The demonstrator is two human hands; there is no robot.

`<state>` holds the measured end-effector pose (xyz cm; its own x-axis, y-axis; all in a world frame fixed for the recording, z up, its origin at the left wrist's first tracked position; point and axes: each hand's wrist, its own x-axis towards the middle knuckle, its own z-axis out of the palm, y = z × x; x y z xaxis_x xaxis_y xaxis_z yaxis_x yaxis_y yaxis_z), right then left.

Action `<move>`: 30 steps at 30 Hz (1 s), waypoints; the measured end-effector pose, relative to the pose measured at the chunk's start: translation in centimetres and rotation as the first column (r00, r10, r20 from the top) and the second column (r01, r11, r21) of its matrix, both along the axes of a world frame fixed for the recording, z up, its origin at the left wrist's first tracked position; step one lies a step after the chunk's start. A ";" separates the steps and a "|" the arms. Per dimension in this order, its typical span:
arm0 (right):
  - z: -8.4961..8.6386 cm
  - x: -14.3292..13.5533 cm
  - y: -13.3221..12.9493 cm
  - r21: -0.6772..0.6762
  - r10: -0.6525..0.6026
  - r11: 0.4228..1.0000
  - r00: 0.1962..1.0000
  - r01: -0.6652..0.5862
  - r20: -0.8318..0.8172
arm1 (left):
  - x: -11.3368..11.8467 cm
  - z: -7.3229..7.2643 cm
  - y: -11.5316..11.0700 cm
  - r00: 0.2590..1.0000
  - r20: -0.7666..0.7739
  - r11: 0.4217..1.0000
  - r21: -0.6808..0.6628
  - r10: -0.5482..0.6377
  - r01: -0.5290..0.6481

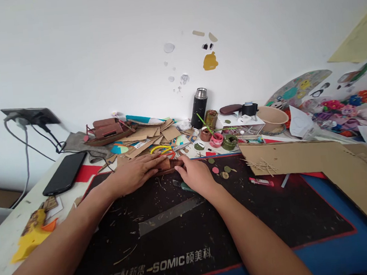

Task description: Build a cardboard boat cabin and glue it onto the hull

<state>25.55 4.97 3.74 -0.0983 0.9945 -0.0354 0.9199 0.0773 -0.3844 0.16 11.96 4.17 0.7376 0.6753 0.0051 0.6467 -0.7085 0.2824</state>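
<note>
A small brown model boat (164,165) sits at the far edge of the black desk mat (142,249), between my two hands. My left hand (133,174) has its fingers closed over the boat's left end. At the right end, my right hand (196,173) grips the hull between thumb and fingers. Parts of the boat are hidden under my fingers. A green-handled utility knife (185,186) lies on the mat beside my right hand. Yellow-handled scissors (161,148) rest just behind the boat.
Behind are cardboard scraps (141,134), a larger brown model boat (109,130), a black thermos (199,108) and open paint jars (216,140). A black phone (64,174) lies left. A large cardboard piece (346,173) with thin sticks (261,166) covers the right side.
</note>
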 end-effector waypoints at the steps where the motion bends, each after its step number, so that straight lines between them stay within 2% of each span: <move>1: 0.0 0.0 0.0 -0.002 -0.002 1.000 1.000 0.002 0.004 | 0.0 -0.1 0.0 1.000 -0.004 1.000 -0.003 -0.004 0.004; 7: 0.2 -0.1 -0.1 -0.017 0.003 1.000 1.000 -0.003 0.017 | 0.1 0.3 0.0 0.999 0.033 0.997 -0.063 0.036 -0.034; 11: 0.2 -0.2 -0.2 -0.013 -0.001 1.000 0.999 0.002 0.033 | 0.0 0.8 0.2 0.958 0.190 0.976 -0.066 0.215 -0.206; 14: 0.1 -0.3 -0.3 -0.010 0.010 1.000 0.999 -0.009 0.040 | 0.0 0.8 0.6 0.931 0.193 0.950 -0.088 0.310 -0.298; 22: -0.1 -0.4 -0.3 0.000 0.038 0.999 0.996 -0.038 0.076 | 0.6 0.4 0.6 0.932 0.120 0.934 -0.149 0.343 -0.325; 30: -0.1 -0.5 -0.4 -0.004 0.047 0.999 0.995 -0.047 0.084 | 0.7 -0.1 0.8 0.930 0.101 0.930 -0.139 0.355 -0.340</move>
